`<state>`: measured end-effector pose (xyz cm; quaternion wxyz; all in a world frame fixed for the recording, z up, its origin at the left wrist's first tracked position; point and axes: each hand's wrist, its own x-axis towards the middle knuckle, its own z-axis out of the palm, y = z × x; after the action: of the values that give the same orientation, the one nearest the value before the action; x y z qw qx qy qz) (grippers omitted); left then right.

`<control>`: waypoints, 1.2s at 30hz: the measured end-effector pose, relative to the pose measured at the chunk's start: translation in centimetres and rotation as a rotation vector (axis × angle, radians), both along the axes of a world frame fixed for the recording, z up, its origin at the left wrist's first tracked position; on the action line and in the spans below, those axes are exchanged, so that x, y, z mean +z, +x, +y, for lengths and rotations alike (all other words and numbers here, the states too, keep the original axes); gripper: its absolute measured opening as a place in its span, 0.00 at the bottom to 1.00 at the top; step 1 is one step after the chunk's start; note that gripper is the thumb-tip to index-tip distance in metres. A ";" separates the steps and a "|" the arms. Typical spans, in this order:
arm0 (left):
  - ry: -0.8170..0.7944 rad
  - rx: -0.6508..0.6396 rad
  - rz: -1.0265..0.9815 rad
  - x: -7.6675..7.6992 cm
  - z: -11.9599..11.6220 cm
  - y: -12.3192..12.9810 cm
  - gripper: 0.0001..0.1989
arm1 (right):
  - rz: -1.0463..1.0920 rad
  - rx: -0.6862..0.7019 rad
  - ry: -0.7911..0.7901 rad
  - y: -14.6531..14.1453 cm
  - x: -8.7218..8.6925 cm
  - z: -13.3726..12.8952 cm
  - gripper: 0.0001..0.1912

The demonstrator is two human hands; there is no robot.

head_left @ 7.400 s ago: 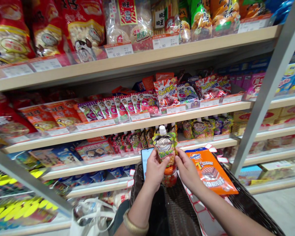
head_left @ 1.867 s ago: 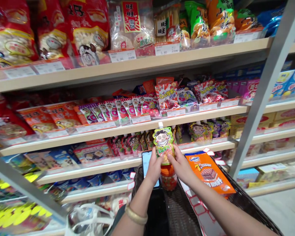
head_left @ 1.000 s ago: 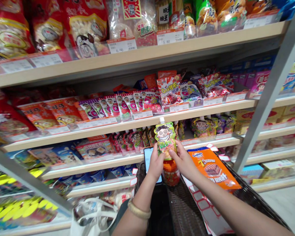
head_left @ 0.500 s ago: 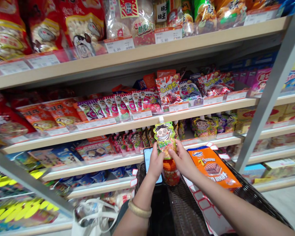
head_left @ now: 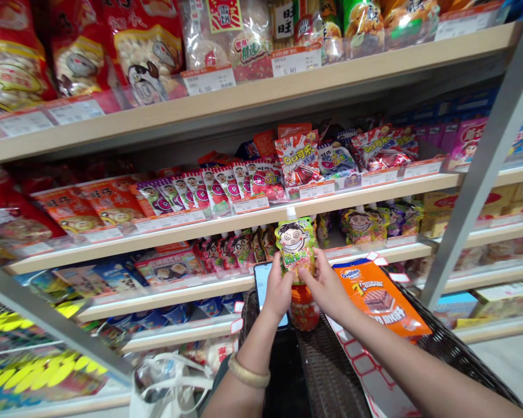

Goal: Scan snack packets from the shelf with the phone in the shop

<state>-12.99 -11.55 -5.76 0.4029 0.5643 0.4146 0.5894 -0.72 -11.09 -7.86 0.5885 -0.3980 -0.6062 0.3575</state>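
A green spouted pouch with a cartoon face [head_left: 295, 241] is held upright between both hands, its white cap at the top. My left hand [head_left: 279, 288] grips its lower left side, and my right hand [head_left: 325, 281] grips the lower right, thumb on its front. Just below the pouch stands a red container [head_left: 304, 310], partly covered by the hands. A phone with a lit screen [head_left: 262, 283] is behind my left hand. To the right, an orange snack packet [head_left: 377, 296] lies on a dark woven basket [head_left: 455, 354].
Shelves [head_left: 226, 217] of bagged snacks cross the view, with similar pouches [head_left: 359, 223] on a lower one. A slanted metal post [head_left: 475, 168] stands at the right. A white bag [head_left: 169, 377] is at the lower left.
The pouch and both hands have shifted very slightly right in the view. The grip on the pouch is unchanged.
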 end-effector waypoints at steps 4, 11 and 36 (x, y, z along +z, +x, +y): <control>0.008 0.003 0.034 -0.4 0.2 0.0 0.25 | 0.044 0.027 -0.024 -0.1 0.5 -0.8 0.18; 0.128 0.109 -0.051 -0.6 0.4 0.7 0.19 | 0.098 -0.089 0.023 -0.6 0.7 -1.2 0.14; -0.056 0.110 -0.132 -0.8 0.0 -0.2 0.25 | -0.163 -0.071 0.328 -0.5 1.0 -3.0 0.15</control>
<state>-13.22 -11.55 -6.60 0.4121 0.4890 0.4340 0.6346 -1.26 -14.12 -6.91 0.6065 -0.3455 -0.6878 0.1993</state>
